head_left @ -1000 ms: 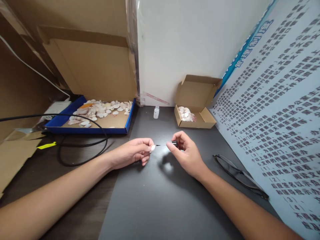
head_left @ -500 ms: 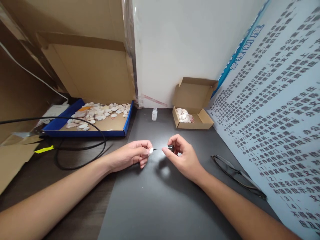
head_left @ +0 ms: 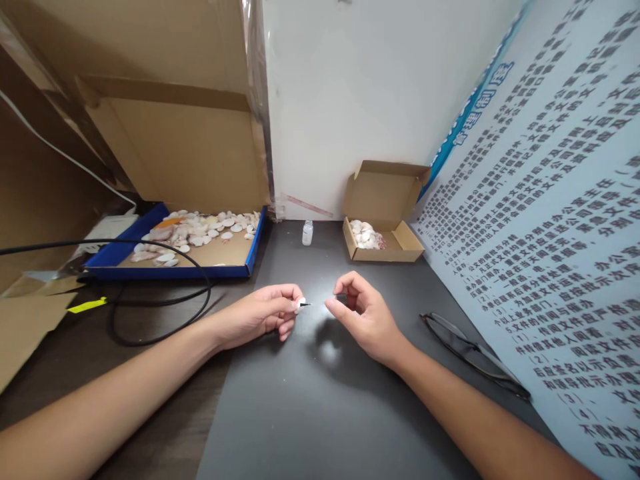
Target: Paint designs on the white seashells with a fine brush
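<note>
My left hand is closed in a pinch on a small white shell at its fingertips. A thin dark brush tip lies at the shell, pointing along the line toward the other hand. Facing it, my right hand is curled with thumb and forefinger bent round the brush's handle end. The black cap that forms this end is hard to make out now. A small white-filled bottle stands upright beyond the hands, near the wall.
At the left, a blue-edged box holds many shells. A small cardboard box with more shells stands at the back right. Eyeglasses lie right of my right arm. A black cable loops near my left forearm. A printed sheet borders the right.
The shell in my left hand has turned, and the brush tip now overlaps it. The black cap, visible in my right hand before, is no longer plain. Both hands stay nearly in place.
</note>
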The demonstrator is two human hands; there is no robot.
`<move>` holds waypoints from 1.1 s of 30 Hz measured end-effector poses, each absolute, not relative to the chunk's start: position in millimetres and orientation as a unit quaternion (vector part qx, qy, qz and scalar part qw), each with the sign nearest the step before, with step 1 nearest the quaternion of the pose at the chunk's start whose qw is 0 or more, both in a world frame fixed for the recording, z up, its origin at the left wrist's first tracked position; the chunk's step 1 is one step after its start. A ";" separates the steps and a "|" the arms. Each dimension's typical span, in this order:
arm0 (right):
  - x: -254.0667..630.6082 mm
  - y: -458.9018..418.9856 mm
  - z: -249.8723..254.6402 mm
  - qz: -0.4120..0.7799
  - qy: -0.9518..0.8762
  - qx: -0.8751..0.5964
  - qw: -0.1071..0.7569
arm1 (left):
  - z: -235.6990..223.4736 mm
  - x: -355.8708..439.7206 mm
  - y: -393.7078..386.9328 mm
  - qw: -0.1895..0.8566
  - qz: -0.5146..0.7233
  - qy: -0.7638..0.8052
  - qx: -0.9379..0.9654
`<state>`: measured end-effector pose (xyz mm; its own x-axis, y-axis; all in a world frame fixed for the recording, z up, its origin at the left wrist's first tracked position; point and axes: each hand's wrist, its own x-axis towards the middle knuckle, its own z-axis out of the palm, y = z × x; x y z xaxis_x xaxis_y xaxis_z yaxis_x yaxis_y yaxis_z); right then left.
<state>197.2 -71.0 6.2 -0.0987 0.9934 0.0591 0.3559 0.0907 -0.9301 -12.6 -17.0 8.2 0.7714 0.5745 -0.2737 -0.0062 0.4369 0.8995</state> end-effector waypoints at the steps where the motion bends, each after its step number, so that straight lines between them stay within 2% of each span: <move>1: 197.2 -71.0 6.1 0.392 -0.623 -0.550 0.394 | 8.2 -12.6 -17.0 0.797 0.182 0.286 0.499; 8: 196.9 -71.2 5.9 0.403 -0.627 -0.539 0.392 | 9.5 -12.3 -17.5 0.796 0.182 0.290 0.499; 12: 196.7 -71.4 5.9 0.369 -0.621 -0.573 0.388 | 8.6 -12.3 -17.2 0.797 0.181 0.283 0.501; 17: 196.5 -71.4 5.7 0.406 -0.630 -0.537 0.386 | 8.5 -11.8 -17.0 0.797 0.181 0.286 0.500; 21: 196.6 -70.5 5.0 0.374 -0.621 -0.570 0.386 | 9.6 -11.7 -17.1 0.795 0.183 0.287 0.502; 25: 196.7 -69.9 5.3 0.422 -0.620 -0.530 0.396 | 8.6 -12.1 -16.6 0.796 0.182 0.287 0.500; 30: 196.6 -70.1 5.4 0.386 -0.616 -0.566 0.388 | 7.8 -12.6 -16.4 0.798 0.182 0.283 0.500; 33: 196.9 -70.1 5.1 0.412 -0.614 -0.543 0.397 | 8.3 -12.5 -16.7 0.797 0.183 0.286 0.500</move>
<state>196.9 -70.1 5.1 -0.0942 0.9948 0.0399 0.3398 0.0698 -0.9379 -12.5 -16.7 8.3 0.7696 0.5774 -0.2727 -0.0054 0.4329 0.9014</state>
